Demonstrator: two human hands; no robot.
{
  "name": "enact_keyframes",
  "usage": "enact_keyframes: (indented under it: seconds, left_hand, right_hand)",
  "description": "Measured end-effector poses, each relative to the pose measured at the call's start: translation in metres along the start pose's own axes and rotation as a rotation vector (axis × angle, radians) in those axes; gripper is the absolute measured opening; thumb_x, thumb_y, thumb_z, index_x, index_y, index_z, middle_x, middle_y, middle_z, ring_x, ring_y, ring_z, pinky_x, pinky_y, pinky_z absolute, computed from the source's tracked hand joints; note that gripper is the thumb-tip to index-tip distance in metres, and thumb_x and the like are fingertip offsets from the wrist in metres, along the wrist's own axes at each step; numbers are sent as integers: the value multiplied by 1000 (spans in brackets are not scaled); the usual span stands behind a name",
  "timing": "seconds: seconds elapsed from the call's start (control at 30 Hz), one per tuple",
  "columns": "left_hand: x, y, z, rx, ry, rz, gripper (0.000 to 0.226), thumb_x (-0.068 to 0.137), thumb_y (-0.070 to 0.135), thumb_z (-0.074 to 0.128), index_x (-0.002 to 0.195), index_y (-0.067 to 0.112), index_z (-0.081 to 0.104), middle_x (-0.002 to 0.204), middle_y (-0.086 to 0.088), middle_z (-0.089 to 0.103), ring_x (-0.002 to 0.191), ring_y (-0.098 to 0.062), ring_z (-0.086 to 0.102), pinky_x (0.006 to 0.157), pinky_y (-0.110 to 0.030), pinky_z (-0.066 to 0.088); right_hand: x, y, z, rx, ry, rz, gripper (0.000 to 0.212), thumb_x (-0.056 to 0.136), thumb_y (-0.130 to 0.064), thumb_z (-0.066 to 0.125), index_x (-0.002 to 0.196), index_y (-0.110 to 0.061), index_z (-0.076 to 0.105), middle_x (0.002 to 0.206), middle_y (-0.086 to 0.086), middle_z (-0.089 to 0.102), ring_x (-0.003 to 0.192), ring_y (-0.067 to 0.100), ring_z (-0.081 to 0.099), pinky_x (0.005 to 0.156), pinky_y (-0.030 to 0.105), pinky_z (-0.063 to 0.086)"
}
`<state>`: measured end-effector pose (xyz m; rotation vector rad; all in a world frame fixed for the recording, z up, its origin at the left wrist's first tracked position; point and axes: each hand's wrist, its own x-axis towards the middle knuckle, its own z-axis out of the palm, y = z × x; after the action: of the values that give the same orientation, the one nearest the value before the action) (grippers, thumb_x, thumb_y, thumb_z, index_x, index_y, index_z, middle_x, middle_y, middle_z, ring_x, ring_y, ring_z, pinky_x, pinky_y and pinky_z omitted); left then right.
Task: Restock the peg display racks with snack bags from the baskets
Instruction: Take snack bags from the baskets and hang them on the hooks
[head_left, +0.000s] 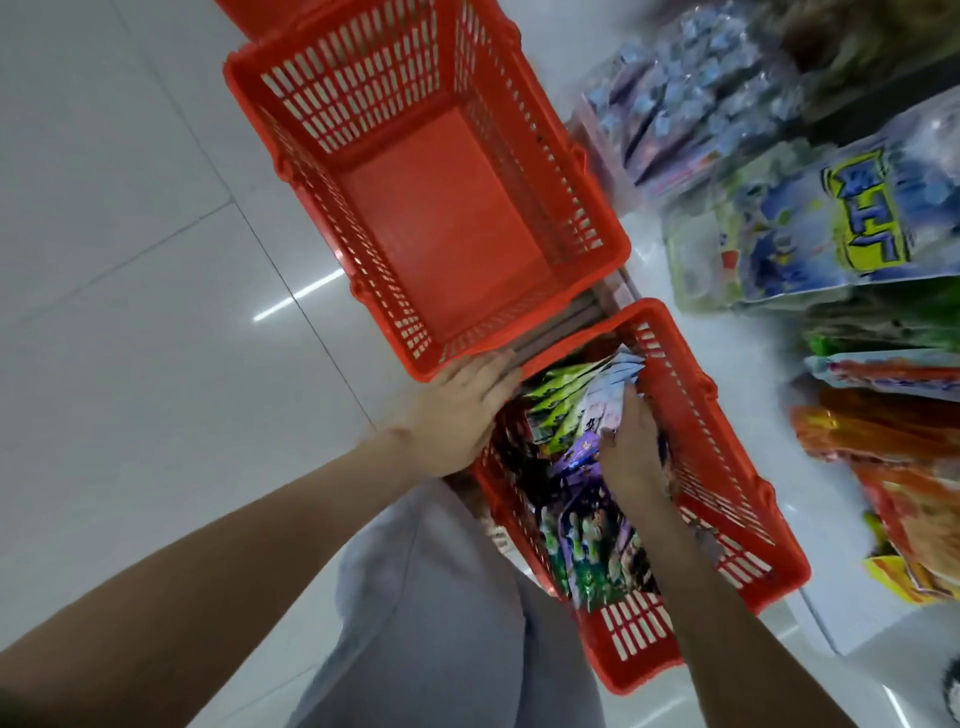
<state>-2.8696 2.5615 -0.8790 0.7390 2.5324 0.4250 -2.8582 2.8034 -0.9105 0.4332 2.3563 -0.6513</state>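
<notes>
Snack bags (571, 400), glossy foil pouches in green, white and purple, stand on edge in the nearer red slotted plastic basket (727, 441), their long sides running along its length. It sits on a shiny white tile floor (130, 260), beside hanging packets (831, 228). The right hand (631, 447) curls round the white bags, while the left hand (462, 410) lies flat, fingers straight, on the empty basket (441, 218)'s near rim.

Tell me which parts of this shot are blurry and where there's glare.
Head view: the hanging snack bags at right are smeared by motion blur; the empty basket, left hand and right hand gripping packets look fairly sharp; white light streaks glare off the glossy floor tiles.
</notes>
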Motion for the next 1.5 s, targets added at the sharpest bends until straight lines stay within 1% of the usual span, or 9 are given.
enact_keyframes:
  seconds: [0.2,0.6,0.7,0.8,0.87,1.1,1.23,1.37,1.5]
  left_hand:
    - [56,-4,57,177,156,99,74,72,22,75,137,1,48,144,-20,45,132,-33,45,111,-47,31]
    - [26,15,0,-80,133,27,57,77,8,69,131,2,53,137,-23,50,127,-38,50,108,-52,36]
    - [16,35,-55,-201,100,42,48,88,24,49,133,5,51,136,-20,52,122,-38,53,101,-51,45]
    - [8,60,-121,-285,126,70,56,86,29,60,133,1,50,133,-22,54,118,-40,55,100,-49,45]
    - [1,79,-175,-367,175,48,61,81,28,66,132,-2,50,128,-22,57,114,-41,57,98,-49,46]
    - [-32,136,-399,-609,278,53,26,89,22,61,92,-4,65,79,-14,57,78,-31,58,68,-33,35]
    - [-58,167,-507,-732,268,16,46,88,41,53,96,-4,61,85,-29,62,67,-21,52,65,-38,40]
    - [-75,188,-584,-765,366,11,32,95,28,58,105,-1,64,86,-23,64,69,-20,53,64,-28,34]
    - [-93,209,-638,-907,460,42,28,92,38,58,102,14,68,69,-12,64,52,-13,51,56,-26,39]
  right_hand:
    - [93,35,3,-66,29,-229,68,81,5,64,141,-9,37,141,12,40,133,26,33,109,39,30]
    - [31,-1,-42,-524,-33,-393,29,81,0,61,110,-1,63,106,15,62,105,33,54,88,40,37]
    - [-19,-39,-86,-489,66,-502,35,55,13,71,86,-2,67,78,13,64,75,32,63,71,36,48]
    - [-70,-91,-152,-406,195,-615,25,61,5,74,76,-6,57,66,10,58,62,29,57,55,30,45]
    - [-109,-127,-201,-357,238,-699,4,78,-6,57,81,-5,54,69,12,57,67,30,53,61,35,38]
    - [-238,-243,-367,-134,191,-477,25,93,-11,57,112,5,57,105,17,56,104,33,50,82,39,38]
    - [-298,-291,-440,-8,367,-517,31,90,-16,64,116,-1,60,97,5,54,98,21,50,73,27,30]
    - [-338,-319,-491,195,601,-505,22,86,-16,68,104,-5,62,98,2,56,96,23,54,72,21,30]
    - [-371,-331,-518,560,674,-458,49,76,-35,79,112,-22,49,105,-6,57,99,16,57,85,34,47]
